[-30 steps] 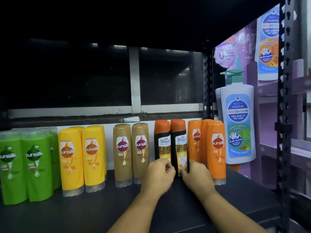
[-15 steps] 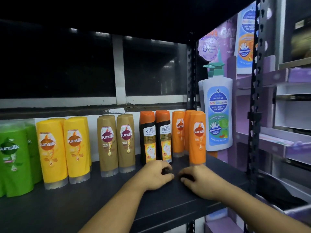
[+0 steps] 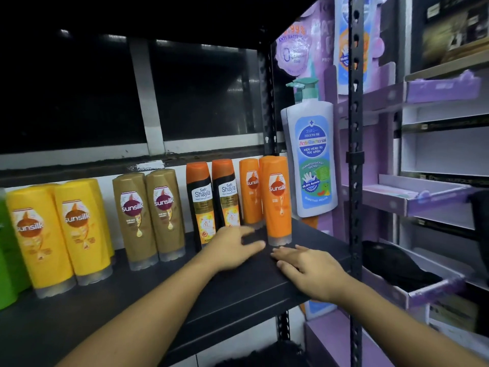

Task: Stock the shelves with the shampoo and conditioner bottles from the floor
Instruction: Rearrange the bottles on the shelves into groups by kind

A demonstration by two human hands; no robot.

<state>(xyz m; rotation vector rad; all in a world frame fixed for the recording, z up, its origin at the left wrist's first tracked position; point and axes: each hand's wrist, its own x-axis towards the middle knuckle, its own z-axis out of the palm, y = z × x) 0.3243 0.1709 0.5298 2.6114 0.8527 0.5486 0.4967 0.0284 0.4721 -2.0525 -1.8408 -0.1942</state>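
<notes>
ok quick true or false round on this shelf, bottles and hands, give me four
1. Neither the left hand nor the right hand grips a bottle. True.
2. The two black Shayla bottles stand between the brown bottles and the orange bottles. True.
3. The white pump bottle stands among the yellow bottles. False: it is at the far right, past the orange bottles.
4. The brown bottles lie on their sides. False: they stand upright on the shelf.
</notes>
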